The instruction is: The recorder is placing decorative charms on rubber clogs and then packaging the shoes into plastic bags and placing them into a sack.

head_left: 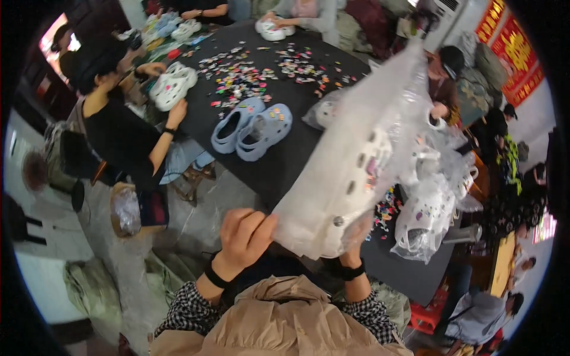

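Observation:
A clear plastic bag (389, 83) rises in front of me over the table, partly blurred. A white clog (347, 187) with small colourful charms shows through its film. My left hand (246, 238) is closed, pinching the bag's lower left edge between thumb and fingers. My right hand (355, 240) grips the clog's lower end at the right; film and shoe partly hide its fingers, and whether it is inside the bag I cannot tell. A pair of light blue clogs (264, 133) with charms stands on the table beyond my left hand.
The dark table (285, 172) carries scattered small colourful charms (240, 77). Bagged white clogs (424, 207) are heaped at the right. A co-worker at the left holds white clogs (174, 87); other people sit around the table. An open box (127, 207) stands on the floor at left.

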`<state>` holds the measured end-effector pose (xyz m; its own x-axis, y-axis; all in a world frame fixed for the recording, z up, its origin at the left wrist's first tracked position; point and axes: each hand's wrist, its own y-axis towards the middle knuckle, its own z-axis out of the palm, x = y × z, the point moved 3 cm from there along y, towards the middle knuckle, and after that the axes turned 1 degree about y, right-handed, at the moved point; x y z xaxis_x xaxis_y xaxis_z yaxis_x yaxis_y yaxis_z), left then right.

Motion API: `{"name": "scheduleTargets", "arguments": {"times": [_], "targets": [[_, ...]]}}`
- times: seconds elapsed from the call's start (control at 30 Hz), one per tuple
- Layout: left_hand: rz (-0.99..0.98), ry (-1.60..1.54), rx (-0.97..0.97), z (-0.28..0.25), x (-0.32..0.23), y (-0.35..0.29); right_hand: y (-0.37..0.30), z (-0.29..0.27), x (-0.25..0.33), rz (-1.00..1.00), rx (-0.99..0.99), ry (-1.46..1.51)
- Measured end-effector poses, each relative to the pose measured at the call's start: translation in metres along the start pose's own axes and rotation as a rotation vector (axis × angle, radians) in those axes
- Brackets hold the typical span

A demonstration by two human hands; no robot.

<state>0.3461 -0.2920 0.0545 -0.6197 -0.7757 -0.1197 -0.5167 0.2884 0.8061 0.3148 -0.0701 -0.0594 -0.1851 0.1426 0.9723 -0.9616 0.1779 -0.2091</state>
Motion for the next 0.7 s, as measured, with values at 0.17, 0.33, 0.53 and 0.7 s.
{"name": "scheduleTargets", "arguments": {"times": [0.17,0.33,0.53,0.7], "targets": [[-0.508,-0.241,-0.064,0.005,0.035,-0.009,0.005,0.095,-0.006,0.023,0.369,-0.154],[-0.784,-0.575,-0.146,0.012,0.079,-0.045,-0.003,0.200,-0.029,0.073,0.754,-0.333],[-0.936,-0.373,-0.108,-0.043,0.127,-0.117,-0.022,0.295,-0.053,0.103,1.106,-0.516],[-1.007,-0.291,0.103,-0.070,0.094,-0.191,-0.039,0.349,-0.068,0.106,1.352,-0.621]]}}
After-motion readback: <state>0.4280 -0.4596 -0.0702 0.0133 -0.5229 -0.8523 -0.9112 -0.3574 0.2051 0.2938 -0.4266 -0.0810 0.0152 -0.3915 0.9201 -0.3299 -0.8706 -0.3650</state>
